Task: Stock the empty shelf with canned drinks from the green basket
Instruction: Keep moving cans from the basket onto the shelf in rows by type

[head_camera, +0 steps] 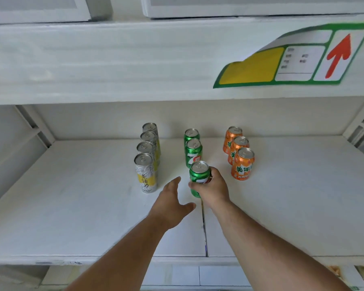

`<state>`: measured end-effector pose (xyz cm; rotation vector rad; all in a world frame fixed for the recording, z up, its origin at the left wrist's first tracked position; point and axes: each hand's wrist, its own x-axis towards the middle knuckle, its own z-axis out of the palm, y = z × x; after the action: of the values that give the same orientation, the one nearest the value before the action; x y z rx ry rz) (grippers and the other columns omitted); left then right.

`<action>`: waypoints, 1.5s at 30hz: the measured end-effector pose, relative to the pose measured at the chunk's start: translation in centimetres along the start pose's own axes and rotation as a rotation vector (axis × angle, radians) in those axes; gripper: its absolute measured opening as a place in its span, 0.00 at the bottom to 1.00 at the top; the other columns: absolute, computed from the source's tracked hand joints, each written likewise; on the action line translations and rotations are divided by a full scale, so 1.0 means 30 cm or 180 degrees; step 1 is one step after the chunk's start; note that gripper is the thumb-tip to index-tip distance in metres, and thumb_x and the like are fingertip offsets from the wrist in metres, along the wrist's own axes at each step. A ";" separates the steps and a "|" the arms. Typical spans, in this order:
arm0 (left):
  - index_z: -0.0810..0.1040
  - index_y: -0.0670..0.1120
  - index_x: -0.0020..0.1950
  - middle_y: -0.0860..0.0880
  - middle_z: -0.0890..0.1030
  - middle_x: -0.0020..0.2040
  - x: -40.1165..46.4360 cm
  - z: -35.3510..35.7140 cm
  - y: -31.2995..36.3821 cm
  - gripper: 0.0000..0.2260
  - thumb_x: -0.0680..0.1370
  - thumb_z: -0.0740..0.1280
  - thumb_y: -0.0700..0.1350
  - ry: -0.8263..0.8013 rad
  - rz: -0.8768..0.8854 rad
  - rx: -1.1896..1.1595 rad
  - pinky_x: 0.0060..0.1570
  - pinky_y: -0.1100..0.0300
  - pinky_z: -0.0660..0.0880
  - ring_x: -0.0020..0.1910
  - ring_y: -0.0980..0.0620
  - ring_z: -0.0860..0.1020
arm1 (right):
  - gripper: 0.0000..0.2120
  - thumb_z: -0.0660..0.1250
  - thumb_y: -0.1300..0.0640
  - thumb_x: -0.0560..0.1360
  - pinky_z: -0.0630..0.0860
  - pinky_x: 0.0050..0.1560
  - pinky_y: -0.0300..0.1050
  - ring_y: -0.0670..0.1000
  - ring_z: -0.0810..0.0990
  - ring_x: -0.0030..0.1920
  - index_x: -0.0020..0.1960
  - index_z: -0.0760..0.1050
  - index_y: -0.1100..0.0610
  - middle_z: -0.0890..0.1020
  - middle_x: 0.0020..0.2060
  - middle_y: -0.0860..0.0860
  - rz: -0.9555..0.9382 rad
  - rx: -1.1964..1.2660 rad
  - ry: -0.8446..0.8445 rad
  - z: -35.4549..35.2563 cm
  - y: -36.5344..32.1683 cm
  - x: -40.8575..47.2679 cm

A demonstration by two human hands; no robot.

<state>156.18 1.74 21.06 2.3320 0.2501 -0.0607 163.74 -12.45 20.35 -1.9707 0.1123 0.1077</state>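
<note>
Shelf [282, 206] of white board fills most of the view, with a dark seam running from its front edge back toward the cans. Above it, the white face of the next shelf carries a green-bordered label [292, 57] with a yellow panel, a red arrow pointing up, and small print too blurred to read; its left corner peels away.

Two bare forearms reach in from below. The right hand [211, 189] has its grip wrapped around a green can [199, 175], fingers curled round the lower body from the right side, the can upright at the front of the middle row, its base at or just above the shelf; which, I cannot tell. The left hand [170, 198] hangs just left of that can with its grip open, fingers straight and thumb spread, holding nothing.

Three rows of upright cans run front to back. Four tall white-and-yellow cans [145, 175] stand on the left, the front one printed with Chinese characters. Two more green cans [193, 152] stand behind the held one, the nearer showing part of a 7 Up logo. Three orange cans [242, 164] stand on the right, the front one with green Chinese lettering.
</note>
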 end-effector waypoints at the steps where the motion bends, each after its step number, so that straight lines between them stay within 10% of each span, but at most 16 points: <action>1: 0.53 0.55 0.80 0.52 0.62 0.78 0.012 0.005 -0.002 0.45 0.70 0.75 0.58 0.0012 -0.0006 -0.0010 0.68 0.55 0.70 0.76 0.55 0.62 | 0.33 0.83 0.49 0.65 0.80 0.58 0.48 0.52 0.81 0.58 0.65 0.73 0.46 0.82 0.60 0.46 -0.0023 -0.0019 -0.0011 0.009 0.000 0.016; 45: 0.53 0.53 0.80 0.49 0.62 0.78 -0.014 -0.055 -0.004 0.44 0.71 0.75 0.56 0.0007 0.0041 -0.0193 0.66 0.55 0.72 0.75 0.53 0.64 | 0.30 0.76 0.50 0.75 0.76 0.55 0.45 0.55 0.80 0.61 0.72 0.69 0.54 0.81 0.64 0.52 0.0145 -0.0802 -0.0219 -0.005 -0.065 -0.048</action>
<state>155.68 2.92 22.20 2.2734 0.2349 -0.0435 162.57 -11.78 22.38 -2.2135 0.1026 0.2288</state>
